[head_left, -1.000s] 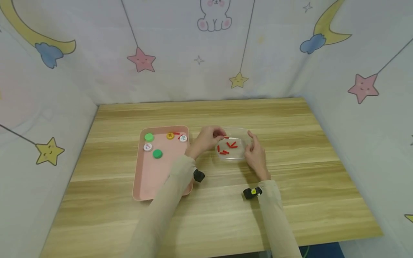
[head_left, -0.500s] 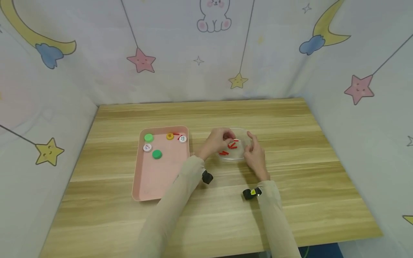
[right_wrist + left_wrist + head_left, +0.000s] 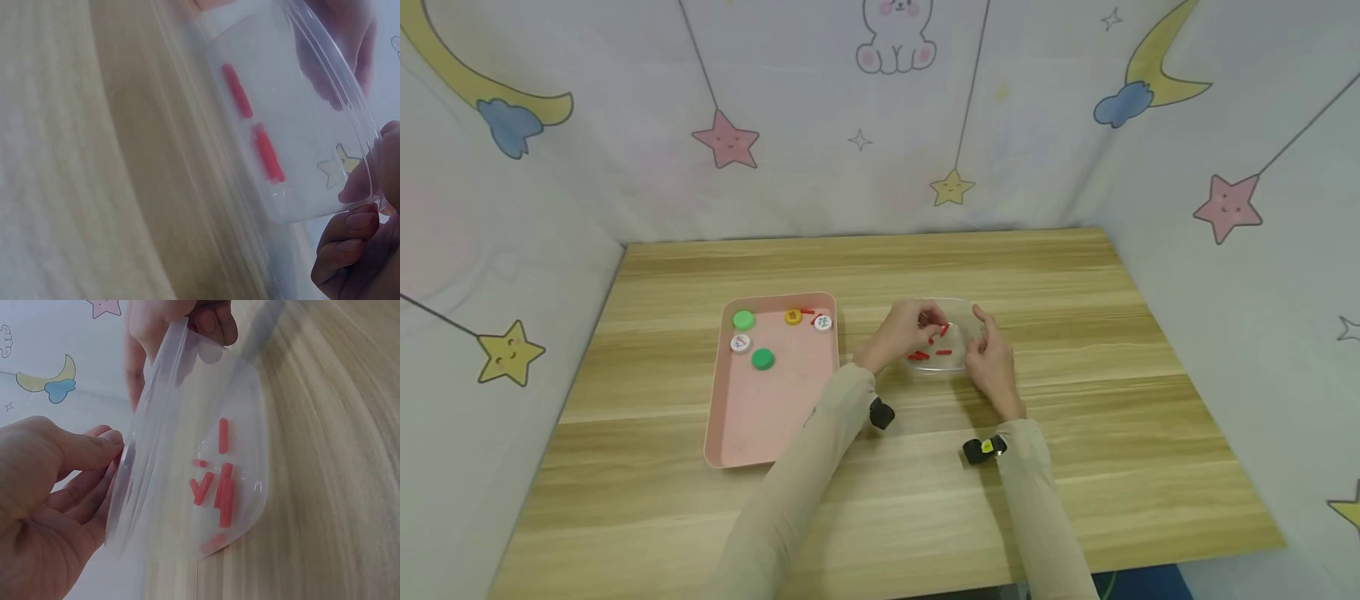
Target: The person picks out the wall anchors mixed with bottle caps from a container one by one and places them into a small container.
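Note:
A clear plastic container [image 3: 951, 367] stands on the table with several short red sticks [image 3: 226, 503] lying loose inside. My right hand [image 3: 995, 367] grips its right rim between thumb and curled fingers, the index finger stretched along the far side. Over the container's left side, my left hand [image 3: 901, 333] has its thumb and fingers brought together. One red stick [image 3: 944, 330] shows close by those fingertips in the head view. The left wrist view shows the left thumb tip against the fingers near the rim; whether anything is pinched there is hidden.
Left of the container lies a pink tray [image 3: 760, 417]. It holds two green caps [image 3: 763, 359], two white marked caps [image 3: 741, 343], a yellow cap [image 3: 793, 317] and red sticks [image 3: 807, 311] in its upper right corner. Patterned cloth walls [image 3: 820, 183] surround the table.
My left hand has moved right from the container's left edge, with a red stick at its fingertips, to over the inside. Some sticks inside lie differently. My right hand stays on the rim.

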`<move>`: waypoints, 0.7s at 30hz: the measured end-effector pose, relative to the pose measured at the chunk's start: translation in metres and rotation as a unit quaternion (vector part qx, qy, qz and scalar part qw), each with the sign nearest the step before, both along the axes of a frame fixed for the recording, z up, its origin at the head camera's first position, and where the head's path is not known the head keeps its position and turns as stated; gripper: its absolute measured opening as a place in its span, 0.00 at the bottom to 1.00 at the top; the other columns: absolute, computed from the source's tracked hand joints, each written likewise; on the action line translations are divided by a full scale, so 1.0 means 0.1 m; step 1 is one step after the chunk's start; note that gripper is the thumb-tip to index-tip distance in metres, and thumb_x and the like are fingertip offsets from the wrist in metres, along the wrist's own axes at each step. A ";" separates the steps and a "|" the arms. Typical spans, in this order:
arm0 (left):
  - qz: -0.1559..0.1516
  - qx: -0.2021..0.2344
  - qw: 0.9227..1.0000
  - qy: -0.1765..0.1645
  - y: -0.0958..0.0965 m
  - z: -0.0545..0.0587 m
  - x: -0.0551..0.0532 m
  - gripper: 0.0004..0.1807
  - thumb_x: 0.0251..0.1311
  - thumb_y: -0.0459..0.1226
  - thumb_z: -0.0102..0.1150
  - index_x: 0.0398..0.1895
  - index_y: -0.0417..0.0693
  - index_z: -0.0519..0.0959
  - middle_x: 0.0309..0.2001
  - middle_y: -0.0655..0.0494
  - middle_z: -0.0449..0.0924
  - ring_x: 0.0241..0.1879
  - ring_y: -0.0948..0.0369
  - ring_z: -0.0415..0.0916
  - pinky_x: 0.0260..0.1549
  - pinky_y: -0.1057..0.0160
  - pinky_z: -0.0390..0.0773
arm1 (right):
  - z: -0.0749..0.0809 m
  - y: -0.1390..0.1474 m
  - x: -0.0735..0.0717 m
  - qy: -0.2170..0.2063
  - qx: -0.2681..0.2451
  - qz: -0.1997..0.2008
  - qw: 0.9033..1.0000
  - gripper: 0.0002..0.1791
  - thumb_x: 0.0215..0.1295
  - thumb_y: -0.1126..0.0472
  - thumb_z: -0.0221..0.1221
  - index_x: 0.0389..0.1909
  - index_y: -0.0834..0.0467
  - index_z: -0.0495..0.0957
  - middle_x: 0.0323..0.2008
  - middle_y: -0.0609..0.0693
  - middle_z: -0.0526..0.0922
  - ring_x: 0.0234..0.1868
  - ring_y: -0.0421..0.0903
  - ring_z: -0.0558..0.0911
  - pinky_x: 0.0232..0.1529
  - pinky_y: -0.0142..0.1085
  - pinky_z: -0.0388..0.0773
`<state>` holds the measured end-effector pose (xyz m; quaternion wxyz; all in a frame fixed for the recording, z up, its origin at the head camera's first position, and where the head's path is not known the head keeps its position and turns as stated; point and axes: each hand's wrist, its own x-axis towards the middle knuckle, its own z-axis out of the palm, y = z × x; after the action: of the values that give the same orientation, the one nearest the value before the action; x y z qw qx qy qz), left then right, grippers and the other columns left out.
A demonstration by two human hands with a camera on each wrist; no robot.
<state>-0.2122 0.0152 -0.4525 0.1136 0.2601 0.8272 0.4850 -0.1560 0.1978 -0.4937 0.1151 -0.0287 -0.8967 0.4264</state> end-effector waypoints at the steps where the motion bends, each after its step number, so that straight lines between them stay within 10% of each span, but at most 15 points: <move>1: 0.000 0.001 1.000 0.000 -0.01 0.01 0.00 0.07 0.68 0.25 0.57 0.45 0.31 0.82 0.45 0.39 0.86 0.45 0.46 0.85 0.36 0.67 0.84 | 0.00 0.00 0.00 -0.001 0.000 0.000 1.000 0.33 0.64 0.71 0.49 0.72 0.56 0.68 0.17 0.45 0.64 0.19 0.42 0.64 0.24 0.36 0.63; 21: 0.070 -0.006 0.998 0.009 -0.50 0.06 -0.08 0.09 0.70 0.33 0.60 0.48 0.39 0.83 0.45 0.51 0.85 0.46 0.56 0.81 0.49 0.60 0.83 | 0.03 -0.02 0.01 -0.004 0.001 -0.004 1.000 0.33 0.64 0.72 0.49 0.72 0.57 0.68 0.18 0.46 0.64 0.22 0.44 0.64 0.28 0.37 0.63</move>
<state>-0.2200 -0.0344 -0.4464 0.0737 0.2055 0.8472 0.4843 -0.1548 0.1955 -0.4905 0.1132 -0.0336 -0.8974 0.4251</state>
